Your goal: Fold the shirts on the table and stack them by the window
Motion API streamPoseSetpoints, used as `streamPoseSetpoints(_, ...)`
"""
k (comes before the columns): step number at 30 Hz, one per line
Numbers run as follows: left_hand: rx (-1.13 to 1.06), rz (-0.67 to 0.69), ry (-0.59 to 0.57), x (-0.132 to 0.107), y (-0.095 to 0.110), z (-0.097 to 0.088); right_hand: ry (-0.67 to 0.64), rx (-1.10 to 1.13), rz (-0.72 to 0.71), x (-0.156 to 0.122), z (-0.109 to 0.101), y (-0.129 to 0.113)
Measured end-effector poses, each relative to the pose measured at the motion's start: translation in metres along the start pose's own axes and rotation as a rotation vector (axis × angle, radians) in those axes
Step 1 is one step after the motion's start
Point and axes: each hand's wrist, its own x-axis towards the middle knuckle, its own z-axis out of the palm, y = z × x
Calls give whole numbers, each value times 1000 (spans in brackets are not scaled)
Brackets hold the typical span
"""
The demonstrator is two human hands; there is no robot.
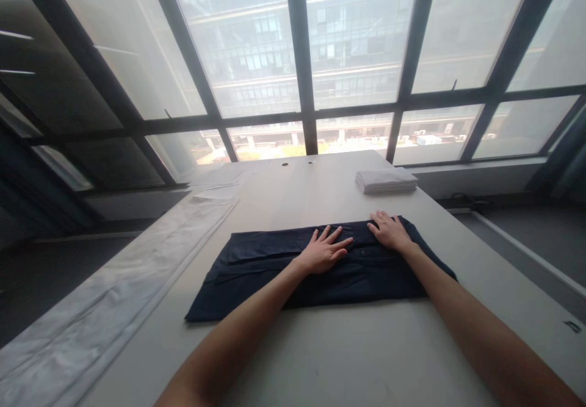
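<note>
A dark navy garment [256,273] lies folded into a long flat band across the white table [320,358]. My left hand [326,249] rests flat on its middle, fingers spread. My right hand [389,230] lies flat on the garment's upper right part, fingers stretched toward the far edge. Both hands press on the cloth and hold nothing.
A stack of folded white cloth [387,180] sits at the table's far right. Clear plastic sheeting [114,297] runs along the left edge of the table. Two small holes [297,163] mark the far end. Tall windows [302,59] stand beyond.
</note>
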Motion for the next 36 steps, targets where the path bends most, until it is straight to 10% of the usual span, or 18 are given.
streamPoseSetpoints(25, -7, -53, 79, 1, -1, 3, 53, 44, -43, -2, -2, 3)
streamPoseSetpoints(36, 8, -544, 0, -48, -100, -15, 68, 49, -51, -2, -1, 4)
